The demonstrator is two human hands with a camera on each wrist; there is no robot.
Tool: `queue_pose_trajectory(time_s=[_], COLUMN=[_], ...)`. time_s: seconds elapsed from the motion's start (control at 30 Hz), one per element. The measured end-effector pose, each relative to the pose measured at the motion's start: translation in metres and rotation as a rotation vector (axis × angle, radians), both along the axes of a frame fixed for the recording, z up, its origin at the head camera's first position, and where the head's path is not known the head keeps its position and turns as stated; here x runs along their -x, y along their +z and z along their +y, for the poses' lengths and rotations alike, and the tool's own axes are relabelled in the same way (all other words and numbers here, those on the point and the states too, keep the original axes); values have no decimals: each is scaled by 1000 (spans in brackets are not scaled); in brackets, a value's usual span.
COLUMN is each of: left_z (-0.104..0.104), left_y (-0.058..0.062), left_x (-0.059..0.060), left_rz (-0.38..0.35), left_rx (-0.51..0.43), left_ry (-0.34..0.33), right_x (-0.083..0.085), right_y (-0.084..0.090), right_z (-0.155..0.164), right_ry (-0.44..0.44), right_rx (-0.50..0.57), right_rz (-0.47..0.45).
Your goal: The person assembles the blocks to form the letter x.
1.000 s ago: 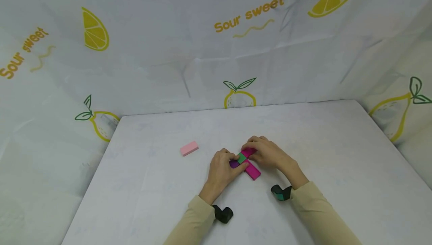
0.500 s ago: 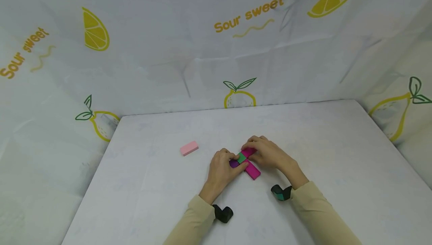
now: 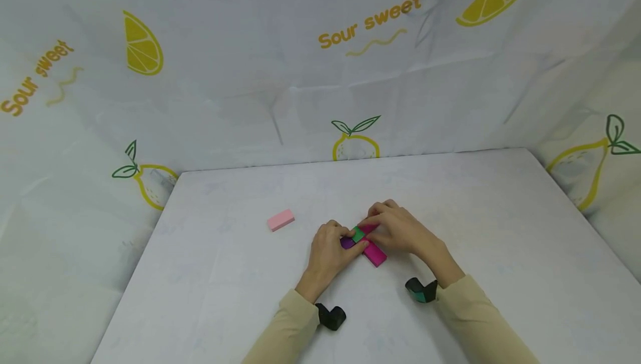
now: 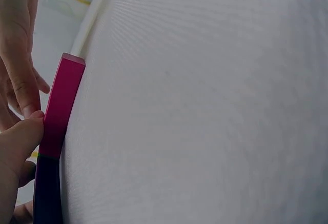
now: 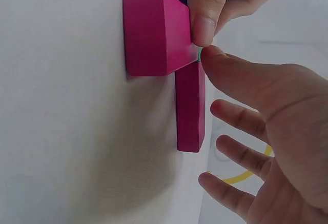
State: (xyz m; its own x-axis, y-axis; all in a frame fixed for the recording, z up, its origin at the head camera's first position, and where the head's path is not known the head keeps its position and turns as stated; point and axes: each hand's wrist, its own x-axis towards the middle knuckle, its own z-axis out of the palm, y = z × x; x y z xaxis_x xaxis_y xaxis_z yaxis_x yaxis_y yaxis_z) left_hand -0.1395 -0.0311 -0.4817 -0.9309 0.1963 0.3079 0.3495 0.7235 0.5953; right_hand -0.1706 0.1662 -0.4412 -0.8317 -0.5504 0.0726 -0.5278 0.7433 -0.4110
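Near the middle of the table, several small blocks lie joined end to side: a purple block (image 3: 347, 243), a green block (image 3: 358, 235), a near magenta block (image 3: 375, 254) and a far magenta block (image 3: 369, 227). My left hand (image 3: 326, 252) holds the purple block between thumb and fingers, its thumb tip resting on the near magenta block. With thumb and index finger, my right hand (image 3: 403, 229) pinches the far magenta block beside the green one. In the right wrist view the right thumb (image 5: 233, 75) nearly meets the left thumb (image 5: 206, 21), and the other right fingers stretch apart.
A pale pink block (image 3: 281, 220) lies alone on the white table (image 3: 225, 286), left of the hands. Behind the table hangs a white cloth (image 3: 225, 74) printed with lemons. Black wrist cameras stick out from the left cuff (image 3: 332, 317) and right cuff (image 3: 422, 290).
My right wrist has shifted slightly right and toward me, while its fingers slid along the far magenta block toward the green one. The left hand and the blocks look unmoved.
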Motion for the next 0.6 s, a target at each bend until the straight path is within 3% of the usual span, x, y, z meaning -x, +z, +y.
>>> queue_pose_trajectory(time_s=[0.6], left_z=[-1], left_y=[-2], left_x=[2], left_rz=[11], left_rx=[1], left_ry=[-5], right_x=[-10], right_y=[-6], right_z=[-3], right_ry=[11], right_rx=[-79], right_rz=[65])
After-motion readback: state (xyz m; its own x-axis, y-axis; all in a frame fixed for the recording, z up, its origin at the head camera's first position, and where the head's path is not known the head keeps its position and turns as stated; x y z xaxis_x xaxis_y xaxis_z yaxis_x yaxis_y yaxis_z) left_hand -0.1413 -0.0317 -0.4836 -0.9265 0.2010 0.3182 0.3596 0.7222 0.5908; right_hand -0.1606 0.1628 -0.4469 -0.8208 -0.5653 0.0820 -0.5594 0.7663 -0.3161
